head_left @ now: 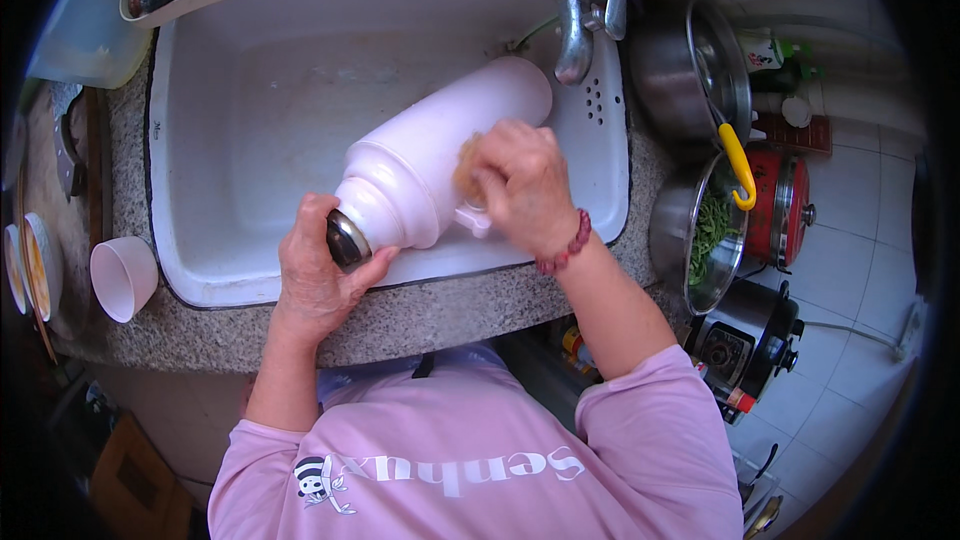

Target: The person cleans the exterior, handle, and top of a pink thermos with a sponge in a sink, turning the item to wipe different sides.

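Note:
A pale pink thermos flask (450, 116) lies tilted across the white sink (247, 274), its base toward the faucet. My left hand (319, 270) grips its neck end, thumb and fingers around the dark metallic stopper (348, 238). In my right hand (521, 184) is a tan scrubbing pad (469, 169), pressed against the flask's side. Just below that pad the flask's pink handle (474, 221) shows in part; the rest is hidden by my right hand.
A metal faucet (576, 11) overhangs the sink's far right. At left stand a pink cup (124, 279) and a cutting board with a knife (69, 154). To the right are a steel pot (667, 64), a bowl of leafy greens (709, 232) with a yellow-handled tool (736, 161), and an electric cooker (731, 352).

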Available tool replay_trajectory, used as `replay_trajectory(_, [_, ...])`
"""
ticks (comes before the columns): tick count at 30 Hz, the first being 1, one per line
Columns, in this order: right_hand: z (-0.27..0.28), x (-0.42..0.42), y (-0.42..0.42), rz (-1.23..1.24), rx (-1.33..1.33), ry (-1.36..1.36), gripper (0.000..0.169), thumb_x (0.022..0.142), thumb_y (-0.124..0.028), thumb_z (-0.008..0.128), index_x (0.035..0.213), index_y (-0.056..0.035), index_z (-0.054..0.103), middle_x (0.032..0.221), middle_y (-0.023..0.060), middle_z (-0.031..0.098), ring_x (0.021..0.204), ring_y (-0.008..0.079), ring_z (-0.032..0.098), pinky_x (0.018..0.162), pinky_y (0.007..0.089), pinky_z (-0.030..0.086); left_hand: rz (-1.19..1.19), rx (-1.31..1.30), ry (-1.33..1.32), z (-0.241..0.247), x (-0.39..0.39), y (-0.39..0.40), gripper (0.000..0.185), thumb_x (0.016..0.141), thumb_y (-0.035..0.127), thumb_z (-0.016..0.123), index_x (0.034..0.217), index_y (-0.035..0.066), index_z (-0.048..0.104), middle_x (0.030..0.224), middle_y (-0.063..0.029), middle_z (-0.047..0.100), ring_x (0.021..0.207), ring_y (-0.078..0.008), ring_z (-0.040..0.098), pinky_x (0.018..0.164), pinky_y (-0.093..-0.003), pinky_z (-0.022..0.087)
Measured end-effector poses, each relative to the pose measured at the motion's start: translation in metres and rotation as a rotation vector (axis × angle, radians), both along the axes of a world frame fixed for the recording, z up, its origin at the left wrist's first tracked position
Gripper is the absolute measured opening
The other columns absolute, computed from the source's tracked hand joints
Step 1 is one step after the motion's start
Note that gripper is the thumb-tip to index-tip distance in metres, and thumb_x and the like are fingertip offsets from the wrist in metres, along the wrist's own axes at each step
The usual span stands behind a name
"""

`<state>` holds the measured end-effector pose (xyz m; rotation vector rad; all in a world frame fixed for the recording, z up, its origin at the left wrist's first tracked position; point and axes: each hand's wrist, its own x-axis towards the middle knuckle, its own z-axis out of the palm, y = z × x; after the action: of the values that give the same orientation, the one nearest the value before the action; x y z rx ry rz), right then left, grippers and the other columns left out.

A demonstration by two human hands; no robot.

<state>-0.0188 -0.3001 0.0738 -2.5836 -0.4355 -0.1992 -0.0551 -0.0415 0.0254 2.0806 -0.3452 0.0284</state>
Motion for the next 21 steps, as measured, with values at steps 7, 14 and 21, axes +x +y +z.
replay_trajectory(7, [0.001,-0.007,0.013,0.045,0.096,-0.031,0.008,0.073,-0.004,0.069,0.076,-0.008,0.063,0.08,0.0094,0.06,0.082,0.0295,0.062,0.074,0.0425,0.043,0.018,0.009,0.027,0.002,-0.001,0.0,0.066,0.071,0.019,0.094,0.117,0.006,0.05,0.099,-0.0163,0.06,0.083,-0.037,0.066,0.073,-0.0419,0.054])
replay_trajectory(14, [-0.002,0.002,-0.015,-0.138,0.183,0.198,0.012,0.079,-0.006,0.075,0.078,-0.0005,0.064,0.081,0.0133,0.061,0.079,0.035,0.061,0.072,0.0459,0.049,0.016,-0.002,0.046,0.004,0.0,0.0,0.066,0.071,0.019,0.093,0.118,0.007,0.049,0.099,-0.0158,0.06,0.082,-0.037,0.066,0.072,-0.042,0.054])
replay_trajectory(21, [0.007,-0.005,0.006,-0.071,0.273,0.189,0.015,0.078,-0.008,0.079,0.081,-0.0002,0.067,0.08,0.013,0.061,0.077,0.0323,0.061,0.069,0.0417,0.049,0.012,0.013,0.03,0.004,0.0,-0.001,0.067,0.071,0.017,0.093,0.119,0.007,0.048,0.097,-0.0159,0.062,0.081,-0.0356,0.068,0.072,-0.0413,0.055])
